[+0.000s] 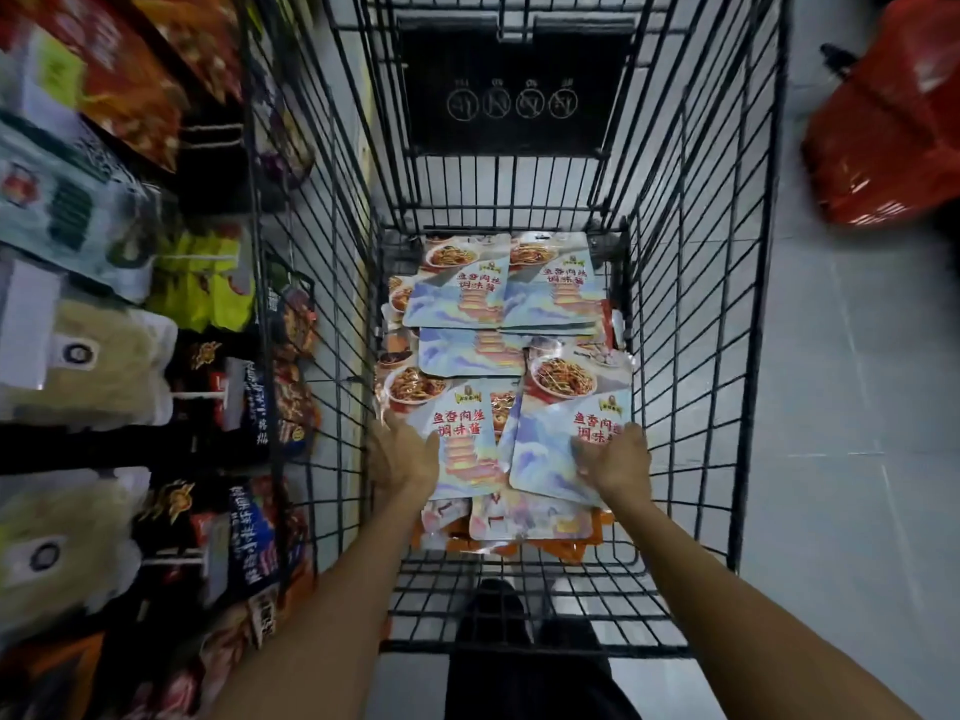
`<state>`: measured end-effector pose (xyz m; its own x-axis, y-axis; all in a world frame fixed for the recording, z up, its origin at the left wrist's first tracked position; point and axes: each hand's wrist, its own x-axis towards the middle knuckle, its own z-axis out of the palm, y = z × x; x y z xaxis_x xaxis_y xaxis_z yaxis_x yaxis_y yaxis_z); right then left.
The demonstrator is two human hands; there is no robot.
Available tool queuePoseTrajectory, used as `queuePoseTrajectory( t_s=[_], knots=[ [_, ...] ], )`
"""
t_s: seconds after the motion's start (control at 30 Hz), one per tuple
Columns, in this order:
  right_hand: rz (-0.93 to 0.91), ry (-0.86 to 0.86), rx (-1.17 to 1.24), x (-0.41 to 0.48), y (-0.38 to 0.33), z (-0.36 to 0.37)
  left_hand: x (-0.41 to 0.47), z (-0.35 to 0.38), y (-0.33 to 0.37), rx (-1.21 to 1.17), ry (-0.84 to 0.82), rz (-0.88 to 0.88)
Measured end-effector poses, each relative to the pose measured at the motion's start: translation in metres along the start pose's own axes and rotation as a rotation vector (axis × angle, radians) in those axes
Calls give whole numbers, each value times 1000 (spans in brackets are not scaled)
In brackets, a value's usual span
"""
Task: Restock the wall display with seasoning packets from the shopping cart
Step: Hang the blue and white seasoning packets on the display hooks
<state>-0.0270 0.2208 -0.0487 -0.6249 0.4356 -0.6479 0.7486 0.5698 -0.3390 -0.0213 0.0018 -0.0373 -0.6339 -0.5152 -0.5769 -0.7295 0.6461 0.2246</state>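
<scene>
The shopping cart (691,283) is a deep basket of thin black wire bars, with a flat black panel (511,90) leaning at its far end. The seasoning packets (470,350) lie flat on the cart's wire floor, heaped in overlapping layers from the far edge towards the near one. They are glossy, flat pouches with rounded corners, pale blue with red lettering and a printed bowl of noodles. Five blue faces show on top. More packets, some with orange edges, stick out beneath, too overlapped to count.

The left hand (402,454) rests on the near-left packet (462,433) by the cart's left wall. Its thumb lies across the packet's face and its fingers are at the left edge. Blur hides whether they curl under it. The right hand (615,465) grips the near-right packet (561,444), which lies tilted. The thumb presses on the face and bent fingers wrap over its right edge.

The wall display (119,314) runs along the cart's left side, hung with crinkled bags in red, green, beige and black, all blurred. One red plastic basket (883,122) sits on the pale tiled floor (841,407) beyond the cart's right wall.
</scene>
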Motion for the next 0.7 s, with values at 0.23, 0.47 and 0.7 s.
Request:
queuePoseTrajectory(
  t_s=[0.23,0.47,0.7],
  knots=[
    [41,151,-99,-6,-7,4,-5,14,8,-27,131,-49],
    [172,61,285,-2,-13,-7,17,0,7,-397,122,-247],
    [248,-252,509,2,-12,-27,37,-12,3,-619,-279,-280]
  ],
)
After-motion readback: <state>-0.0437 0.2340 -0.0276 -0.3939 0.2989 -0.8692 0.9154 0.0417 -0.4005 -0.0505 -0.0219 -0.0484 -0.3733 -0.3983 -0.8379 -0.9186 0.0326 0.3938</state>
